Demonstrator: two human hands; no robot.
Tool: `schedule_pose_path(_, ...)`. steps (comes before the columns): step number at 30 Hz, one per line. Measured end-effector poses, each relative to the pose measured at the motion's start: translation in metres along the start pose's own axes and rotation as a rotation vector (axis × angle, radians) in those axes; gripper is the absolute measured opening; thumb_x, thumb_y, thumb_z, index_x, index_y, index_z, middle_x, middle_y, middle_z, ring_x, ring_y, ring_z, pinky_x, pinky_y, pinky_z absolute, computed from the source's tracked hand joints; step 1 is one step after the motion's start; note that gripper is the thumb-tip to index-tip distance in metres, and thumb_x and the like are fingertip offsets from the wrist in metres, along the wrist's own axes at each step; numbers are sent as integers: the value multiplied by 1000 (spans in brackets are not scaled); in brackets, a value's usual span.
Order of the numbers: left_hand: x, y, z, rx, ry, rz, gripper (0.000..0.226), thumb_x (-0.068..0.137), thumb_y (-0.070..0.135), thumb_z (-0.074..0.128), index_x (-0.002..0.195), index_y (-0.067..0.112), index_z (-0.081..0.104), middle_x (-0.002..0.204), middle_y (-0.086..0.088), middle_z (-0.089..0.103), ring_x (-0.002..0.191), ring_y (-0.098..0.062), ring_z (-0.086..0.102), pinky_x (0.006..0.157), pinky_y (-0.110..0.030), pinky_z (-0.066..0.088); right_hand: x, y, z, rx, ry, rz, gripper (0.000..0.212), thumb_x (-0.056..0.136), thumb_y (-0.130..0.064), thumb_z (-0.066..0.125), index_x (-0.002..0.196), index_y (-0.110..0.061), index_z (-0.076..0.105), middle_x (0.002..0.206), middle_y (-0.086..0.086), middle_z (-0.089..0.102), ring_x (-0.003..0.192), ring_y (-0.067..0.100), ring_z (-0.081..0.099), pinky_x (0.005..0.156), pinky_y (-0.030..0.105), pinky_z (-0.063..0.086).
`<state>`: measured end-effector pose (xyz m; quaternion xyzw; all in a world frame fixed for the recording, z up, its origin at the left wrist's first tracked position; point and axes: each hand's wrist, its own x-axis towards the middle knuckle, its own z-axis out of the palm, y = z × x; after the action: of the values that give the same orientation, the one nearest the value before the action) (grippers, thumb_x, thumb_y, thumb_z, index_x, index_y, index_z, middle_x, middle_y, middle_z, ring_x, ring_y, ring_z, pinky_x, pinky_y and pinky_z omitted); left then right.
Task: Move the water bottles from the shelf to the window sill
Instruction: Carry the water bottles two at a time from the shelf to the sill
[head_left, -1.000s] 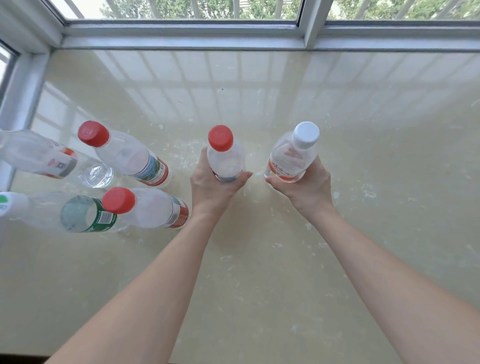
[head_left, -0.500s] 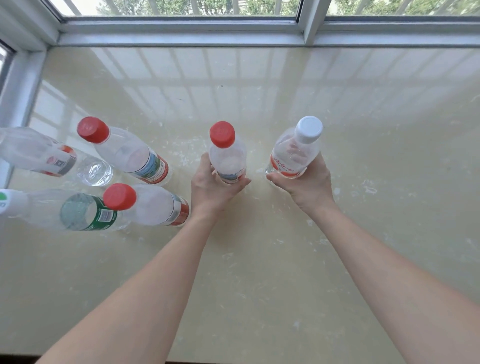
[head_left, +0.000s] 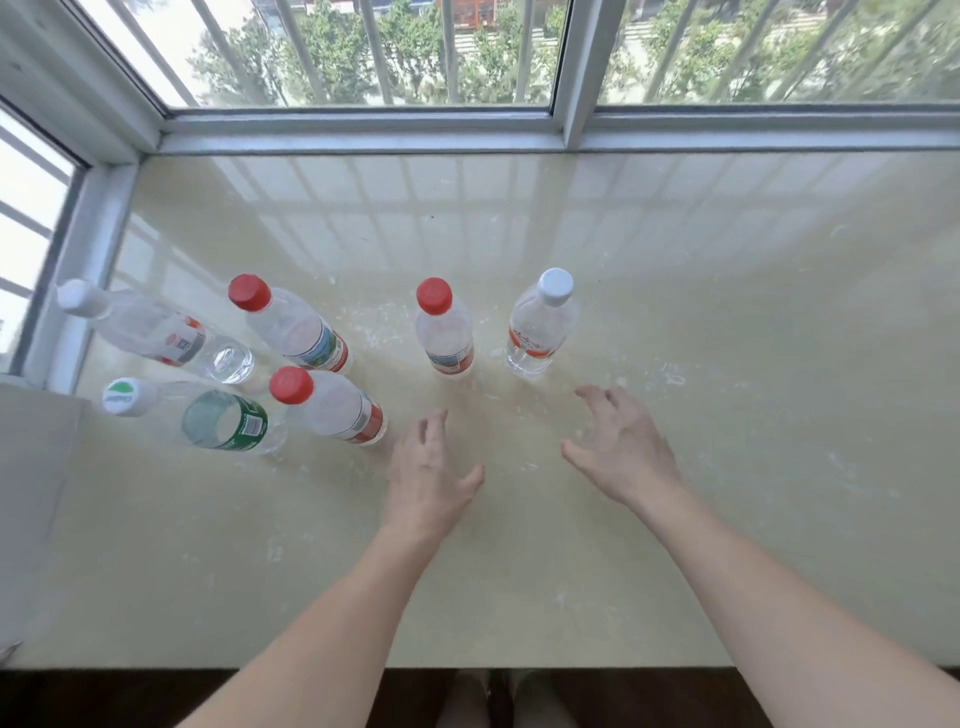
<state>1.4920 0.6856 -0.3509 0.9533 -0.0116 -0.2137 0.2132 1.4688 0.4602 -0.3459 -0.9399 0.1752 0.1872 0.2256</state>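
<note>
A: What are the bottles standing on?

B: A broad window sill (head_left: 701, 338) of glossy cream stone. It is smooth enough to mirror the window's grid, with pale chalky smears and scuffs across its middle. A grey-white metal window frame (head_left: 363, 132) runs along its far edge and turns the corner at the left. Through the glass show thin upright bars (head_left: 375, 47) and green trees (head_left: 322, 57). Below the sill's near edge lies a dark floor (head_left: 260, 696).

A: And the bottles themselves?

B: Six clear plastic cylinders, all upright on the sill's left half. Four cluster by the left corner:
- the corner white-capped bottle (head_left: 156, 332)
- the green-labelled bottle (head_left: 218, 421) with its white cap
- the rear red-capped bottle (head_left: 296, 327)
- the near red-capped bottle (head_left: 335, 410)

Apart from them, side by side, stand the middle red-capped bottle (head_left: 445, 332) and the white-capped bottle with the red label (head_left: 537, 327). The caps are ribbed and round, and the labels are thin printed bands.

A: The hands?

B: Both hold nothing. The left hand (head_left: 426, 467) is spread, fingers loosely bent, just on the near side of the middle red-capped bottle and beside the near red-capped bottle's base. The right hand (head_left: 623, 452) is likewise open-fingered, on the near side of the white-capped bottle with the red label and clear of it. Whether either palm touches the stone, I cannot tell
</note>
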Motion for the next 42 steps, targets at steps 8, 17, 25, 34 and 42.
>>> schedule_pose_path(8, -75, 38, -72, 259, 180, 268, 67, 73, 55, 61, 131, 22, 53, 121, 5, 62, 112, -22, 57, 90, -37, 51, -85, -21, -66, -169, 263, -171, 43, 72, -32, 74, 113, -22, 70, 110, 1, 68, 99, 28, 65, 82, 38, 51)
schedule_pose_path(17, -130, 108, -170, 185, 334, 363, 64, 77, 59, 42, 133, 30, 52, 128, 15, 57, 122, -15, 51, 92, -33, 50, -144, -70, -176, -253, 521, -336, 44, 69, -35, 76, 110, -23, 69, 110, 2, 68, 98, 27, 65, 87, 39, 51)
schedule_pose_path(25, -139, 143, -233, 230, 442, 542, 62, 79, 58, 45, 134, 30, 51, 132, 14, 56, 125, -17, 50, 99, -36, 42, -168, -93, -246, -252, 672, -372, 44, 76, -36, 66, 118, -20, 65, 116, 4, 66, 114, 29, 61, 100, 44, 47)
schedule_pose_path(34, -143, 185, -241, 221, 384, 857, 64, 77, 59, 49, 133, 28, 53, 133, 9, 57, 126, -20, 51, 105, -41, 41, -240, -68, -257, -229, 773, -62, 48, 76, -37, 64, 120, -20, 64, 117, 6, 65, 111, 29, 60, 98, 43, 50)
schedule_pose_path(42, -190, 237, -190, 215, 211, 1207, 59, 77, 55, 56, 129, 27, 56, 129, 8, 61, 123, -21, 53, 102, -42, 42, -355, -4, -222, -251, 888, 341, 47, 75, -33, 72, 119, -17, 67, 115, 3, 65, 106, 27, 62, 95, 42, 51)
